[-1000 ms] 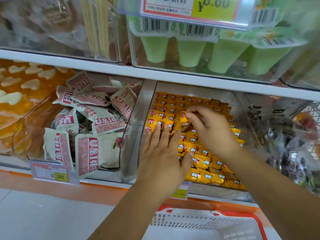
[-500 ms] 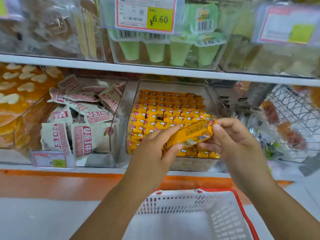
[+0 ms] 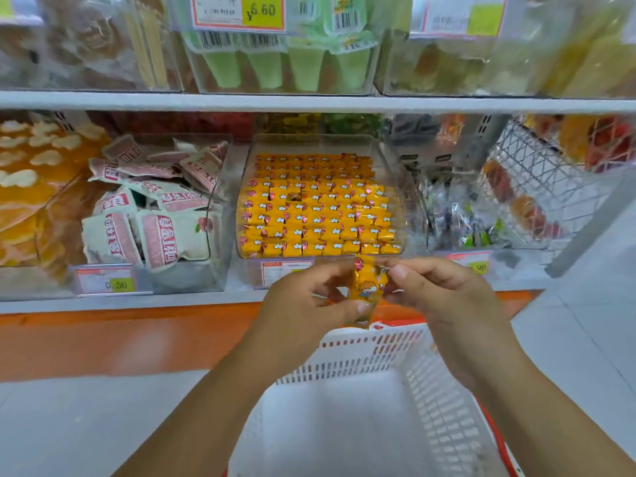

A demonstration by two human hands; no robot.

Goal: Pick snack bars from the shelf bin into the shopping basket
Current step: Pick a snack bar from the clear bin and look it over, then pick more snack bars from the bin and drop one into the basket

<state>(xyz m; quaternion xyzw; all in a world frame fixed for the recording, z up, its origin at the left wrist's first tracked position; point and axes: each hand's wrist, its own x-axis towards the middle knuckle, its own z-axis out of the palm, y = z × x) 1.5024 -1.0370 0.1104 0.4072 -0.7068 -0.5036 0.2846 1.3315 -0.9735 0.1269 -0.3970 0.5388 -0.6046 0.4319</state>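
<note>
We hold one yellow bar (image 3: 367, 290) between our two hands, standing roughly upright with its red-crimped end on top. Our left hand (image 3: 303, 304) has its fingers curled, and the thumb and fingertips pinch the bar's lower part. Our right hand (image 3: 444, 297) is curled too and nips the bar's upper edge between thumb and forefinger. So both hands have hold of the same bar, one on each side of it.

Just below the hands sits the white basket (image 3: 426, 390) with its red rim. The bar hangs over the basket's far edge, and we can see nothing lying in the part of the basket that shows.

Beyond the hands, on the shelf (image 3: 137, 304), stands the clear bin (image 3: 401, 187) packed with rows of matching bars (image 3: 316, 215) – one small gap shows in a row near the back.

Left of our left hand another clear bin holds pink-and-white packets (image 3: 155, 218), with a price tag (image 3: 106, 282) on its front. Right of our right hand stands a wire basket (image 3: 537, 187). Above the hands, on the upper shelf, green cups (image 3: 268, 67) stand in a row.
</note>
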